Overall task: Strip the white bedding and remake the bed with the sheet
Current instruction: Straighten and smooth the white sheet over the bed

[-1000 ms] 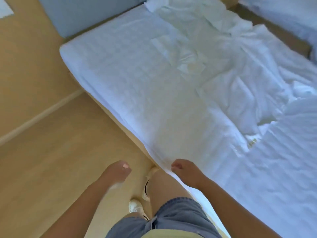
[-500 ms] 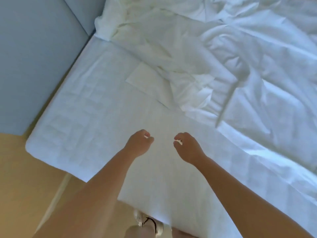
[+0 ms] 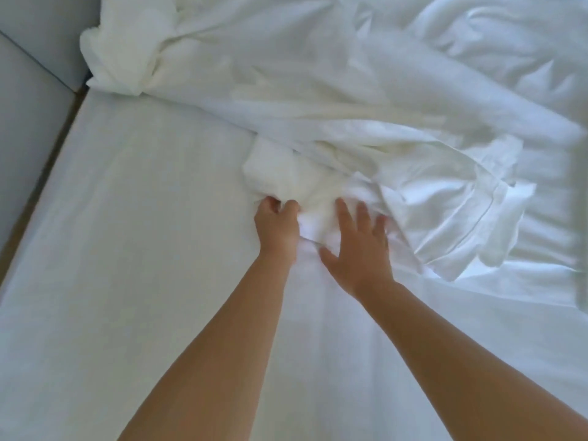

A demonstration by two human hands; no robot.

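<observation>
A crumpled white sheet (image 3: pixel 366 122) lies heaped across the far and right part of the bed. Its near edge bunches into a fold in the middle. My left hand (image 3: pixel 278 227) grips that bunched fold, fingers curled into the cloth. Beside it my right hand (image 3: pixel 356 246) lies flat with fingers spread, pressing on the sheet's edge. The mattress (image 3: pixel 143 249), covered in smooth white fabric, fills the left and near part of the view.
A grey padded headboard (image 3: pixel 28 100) runs along the left edge, with a thin wooden strip (image 3: pixel 41 173) between it and the mattress. A bunched corner of white bedding (image 3: pixel 117 62) sits against the headboard at the far left.
I have leaned in over the bed. Both hands reached forward from the mattress edge to the crumpled sheet; the left closed on its fold, and the right spread flat on it.
</observation>
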